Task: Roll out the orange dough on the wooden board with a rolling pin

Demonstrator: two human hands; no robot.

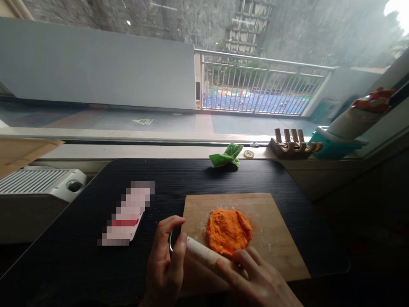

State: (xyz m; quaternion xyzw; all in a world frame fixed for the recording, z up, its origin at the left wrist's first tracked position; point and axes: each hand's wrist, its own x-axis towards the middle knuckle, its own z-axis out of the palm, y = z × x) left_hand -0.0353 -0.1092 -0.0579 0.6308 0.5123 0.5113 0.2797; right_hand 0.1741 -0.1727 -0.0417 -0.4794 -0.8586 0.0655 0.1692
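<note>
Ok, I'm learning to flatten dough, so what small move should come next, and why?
Probably ease the rolling pin onto the orange dough, whose top looks lumpy; the left hand and right hand are at the pin, beside the dough's near edge.

The orange dough (229, 231) — lumpy, flattened, roughly round — lies on a wooden board (281, 251); the pale rolling pin (203, 253) slants ten-to-four o'clock along its seven-o'clock side.

The flattened orange dough (229, 230) looks matt and rough; the pale cylindrical wooden rolling pin (203, 254) smooth; the rectangular tan wooden board (277, 243) smooth; the black bench (172, 177) wood-grained; the crumpled green cloth (227, 157) fuzzy.
</note>
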